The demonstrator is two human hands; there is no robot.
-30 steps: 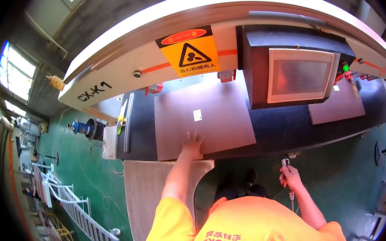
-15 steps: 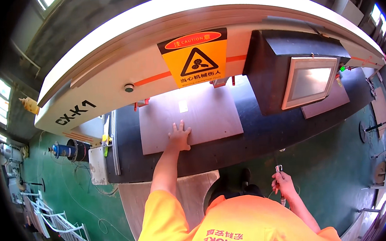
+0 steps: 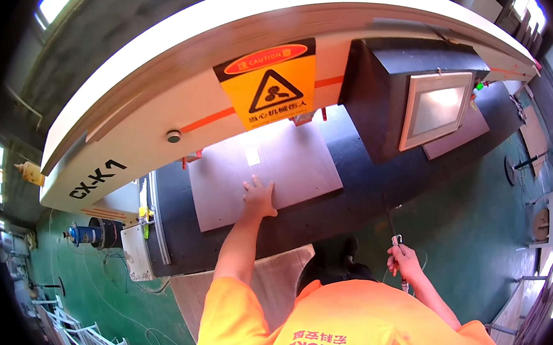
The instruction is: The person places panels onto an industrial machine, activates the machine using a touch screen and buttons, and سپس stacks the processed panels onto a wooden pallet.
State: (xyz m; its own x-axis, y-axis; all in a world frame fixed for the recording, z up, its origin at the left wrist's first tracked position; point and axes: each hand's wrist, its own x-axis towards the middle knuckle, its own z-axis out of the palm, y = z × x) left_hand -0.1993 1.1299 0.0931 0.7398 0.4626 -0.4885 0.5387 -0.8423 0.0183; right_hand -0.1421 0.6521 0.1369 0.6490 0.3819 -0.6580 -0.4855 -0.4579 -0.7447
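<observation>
My left hand [image 3: 259, 198] lies on a greyish-brown flat panel [image 3: 303, 182], fingers spread near its front edge. A small white label [image 3: 252, 156] is stuck on the panel just beyond my fingertips. The panel rests on the black machine table [image 3: 362, 198]. Down at the right, my right hand [image 3: 404, 261] is wrapped round an air blow gun [image 3: 396, 240] with a thin dark nozzle pointing toward the table's front edge. My fingers hide part of its handle.
A pale machine beam [image 3: 141, 156] with a yellow caution sign [image 3: 270, 86] spans above the table. A black control box with a screen [image 3: 435, 110] hangs at the right, and another panel [image 3: 460, 134] lies behind it. A brown board [image 3: 240, 290] stands below the front edge.
The whole view has tilted and shifted slightly, so machine and panel appear farther left. My left hand stays on the panel. The blow gun's thin nozzle shows more clearly against the table edge.
</observation>
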